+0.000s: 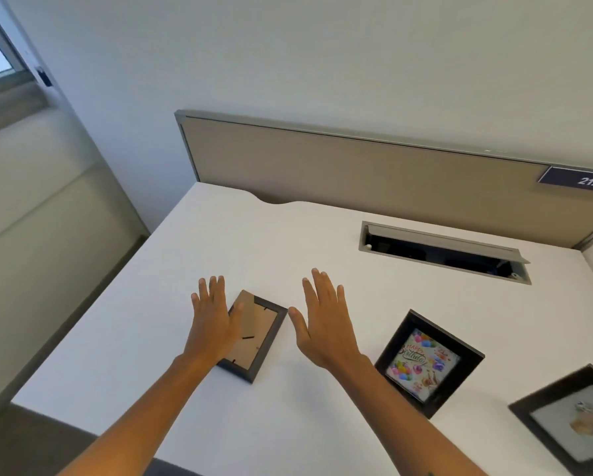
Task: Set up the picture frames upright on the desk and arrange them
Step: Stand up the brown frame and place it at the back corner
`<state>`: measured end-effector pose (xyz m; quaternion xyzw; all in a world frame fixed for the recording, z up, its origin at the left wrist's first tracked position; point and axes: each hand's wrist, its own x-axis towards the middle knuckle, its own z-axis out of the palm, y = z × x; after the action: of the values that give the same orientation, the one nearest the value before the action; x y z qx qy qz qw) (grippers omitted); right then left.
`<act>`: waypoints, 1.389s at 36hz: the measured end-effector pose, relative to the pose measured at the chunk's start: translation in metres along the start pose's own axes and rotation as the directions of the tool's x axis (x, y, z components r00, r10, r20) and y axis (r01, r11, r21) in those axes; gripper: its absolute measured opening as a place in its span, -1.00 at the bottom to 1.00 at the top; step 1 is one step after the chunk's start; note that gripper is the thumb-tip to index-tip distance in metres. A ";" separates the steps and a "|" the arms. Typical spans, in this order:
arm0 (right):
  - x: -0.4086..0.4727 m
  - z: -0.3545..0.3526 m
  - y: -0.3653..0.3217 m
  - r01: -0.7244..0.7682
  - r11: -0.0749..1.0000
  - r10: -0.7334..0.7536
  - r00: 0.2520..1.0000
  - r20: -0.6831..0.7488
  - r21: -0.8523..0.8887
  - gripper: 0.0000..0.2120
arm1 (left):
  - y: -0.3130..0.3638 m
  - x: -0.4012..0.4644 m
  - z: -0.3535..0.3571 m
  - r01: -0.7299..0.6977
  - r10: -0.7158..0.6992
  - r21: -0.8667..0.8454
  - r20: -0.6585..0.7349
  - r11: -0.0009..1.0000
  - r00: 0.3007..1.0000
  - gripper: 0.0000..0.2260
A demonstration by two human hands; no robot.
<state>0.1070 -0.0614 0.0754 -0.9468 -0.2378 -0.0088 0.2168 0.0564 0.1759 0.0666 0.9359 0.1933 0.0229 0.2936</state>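
Three black picture frames lie flat on the white desk [288, 424]. The left frame [260, 333] is face down, its brown backing board showing. My left hand [212, 317] hovers open over its left edge, fingers spread. My right hand [322, 321] is open just right of that frame, holding nothing. A frame with a colourful birthday picture [425, 364] lies face up to the right of my right forearm. A third frame [573, 417], face up, lies at the right edge of the view and is partly cut off.
A grey cable hatch [442, 250] stands open in the desk at the back right. A beige partition panel [357, 170] with a "212" label [583, 180] runs behind the desk. The desk's left edge drops to the floor beside a window wall.
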 end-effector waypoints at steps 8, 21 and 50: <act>-0.012 0.062 -0.024 -0.036 0.999 0.031 0.977 0.212 0.019 -0.31 | -0.076 -0.029 0.019 0.238 -0.226 -0.072 0.148 0.969 0.963 -0.35; -0.035 0.112 -0.055 -0.430 0.883 0.300 0.826 0.476 0.190 -0.32 | -0.100 -0.033 0.027 0.200 -0.191 -0.084 0.102 0.976 0.976 -0.56; -0.027 0.069 -0.058 -0.609 0.353 0.399 0.785 0.474 0.711 -0.26 | -0.053 -0.026 0.009 0.283 -0.267 -0.455 0.102 0.844 0.958 -0.72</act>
<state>0.0507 0.0012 0.0332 -0.7427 0.0709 0.2771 0.6054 0.0150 0.2013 0.0315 0.8010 0.3089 0.0099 0.5128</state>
